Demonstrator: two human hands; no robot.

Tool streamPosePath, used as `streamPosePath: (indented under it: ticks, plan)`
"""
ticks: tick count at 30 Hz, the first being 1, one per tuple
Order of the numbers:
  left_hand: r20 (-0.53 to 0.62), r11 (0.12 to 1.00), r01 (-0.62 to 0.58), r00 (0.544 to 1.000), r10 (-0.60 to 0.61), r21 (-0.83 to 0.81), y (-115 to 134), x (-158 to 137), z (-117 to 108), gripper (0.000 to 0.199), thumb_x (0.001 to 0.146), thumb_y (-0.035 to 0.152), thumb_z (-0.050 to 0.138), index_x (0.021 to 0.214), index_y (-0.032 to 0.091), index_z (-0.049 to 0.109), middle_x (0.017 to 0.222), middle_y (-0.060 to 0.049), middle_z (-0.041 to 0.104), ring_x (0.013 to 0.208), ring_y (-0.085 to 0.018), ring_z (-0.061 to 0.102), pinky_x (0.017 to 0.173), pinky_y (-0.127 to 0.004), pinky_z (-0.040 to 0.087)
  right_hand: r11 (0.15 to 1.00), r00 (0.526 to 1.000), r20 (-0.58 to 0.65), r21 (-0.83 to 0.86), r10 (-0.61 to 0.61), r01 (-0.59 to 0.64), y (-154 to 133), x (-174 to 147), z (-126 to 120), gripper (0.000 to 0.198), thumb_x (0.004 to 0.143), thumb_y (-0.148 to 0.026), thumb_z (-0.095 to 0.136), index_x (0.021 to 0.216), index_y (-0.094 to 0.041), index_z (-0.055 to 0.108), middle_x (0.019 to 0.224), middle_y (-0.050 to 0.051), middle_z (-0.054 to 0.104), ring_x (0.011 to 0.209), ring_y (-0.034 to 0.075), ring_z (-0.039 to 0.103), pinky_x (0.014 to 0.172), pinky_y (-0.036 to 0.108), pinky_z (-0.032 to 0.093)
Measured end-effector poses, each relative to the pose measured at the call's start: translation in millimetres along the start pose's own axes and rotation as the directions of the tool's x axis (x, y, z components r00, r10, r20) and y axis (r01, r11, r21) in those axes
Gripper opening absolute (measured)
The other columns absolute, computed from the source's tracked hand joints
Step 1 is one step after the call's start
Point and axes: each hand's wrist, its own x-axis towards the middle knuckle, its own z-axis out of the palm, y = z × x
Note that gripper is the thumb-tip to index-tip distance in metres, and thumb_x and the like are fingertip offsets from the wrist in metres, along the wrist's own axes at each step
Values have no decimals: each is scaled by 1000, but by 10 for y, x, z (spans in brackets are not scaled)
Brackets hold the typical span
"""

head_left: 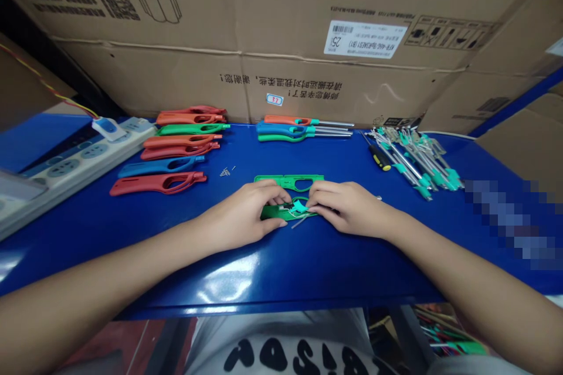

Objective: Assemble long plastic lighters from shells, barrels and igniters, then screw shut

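On the blue table in front of me lies an opened green lighter shell half [273,212], with a teal trigger [299,206], a black part and pale wires inside it. My left hand [259,208] grips its left end, thumb at the near edge and fingers at the far edge. The fingertips of my right hand [341,205] pinch at its right end, by the trigger; what is between them is hidden. Just beyond lies the other green shell half [288,179], flat on the table. A thin grey metal strip or tube [301,221] sticks out on the near side.
Several coloured lighter shells [160,183] are lined up at the left beside a white power strip [79,161]. Lighters with metal tubes [303,129] lie at the back. At right are a screwdriver [379,156] and teal-and-metal inner parts [417,161]. Small screws [226,172] lie left of centre.
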Motion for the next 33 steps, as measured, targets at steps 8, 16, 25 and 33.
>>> streamPosePath:
  ticks: [8,16,25,33]
  plan:
    - [-2,1000,-14,1000,14,-15,-24,2,6,27,81,17,75,107,18,68,99,-5,69,92,-20,67,86,-36,57,999,1000,-19,42,-10,11,-21,-9,21,20,103,-26,46,95,-21,63,94,6,66,82,16,64,66,26,45]
    - [-7,1000,-22,1000,22,-7,-8,-5,4,27,82,17,75,108,18,68,101,-5,69,94,-21,67,88,-37,56,989,996,34,-114,-86,89,-75,-22,-34,24,104,-25,42,98,-20,65,98,6,68,73,14,60,62,26,42]
    - [12,996,-54,998,54,67,12,-45,23,43,88,19,69,130,19,57,117,-10,66,108,-25,65,97,-41,54,931,980,114,-310,-165,192,-144,-17,-85,28,103,-24,41,106,-16,68,95,7,70,67,15,59,56,30,39]
    - [105,942,-188,981,165,279,26,-90,-9,48,101,27,51,149,26,47,129,-12,58,118,-28,57,102,-46,50,969,909,-364,-59,203,-240,93,-50,-214,23,98,-25,48,110,-23,67,101,9,71,83,21,66,72,34,51]
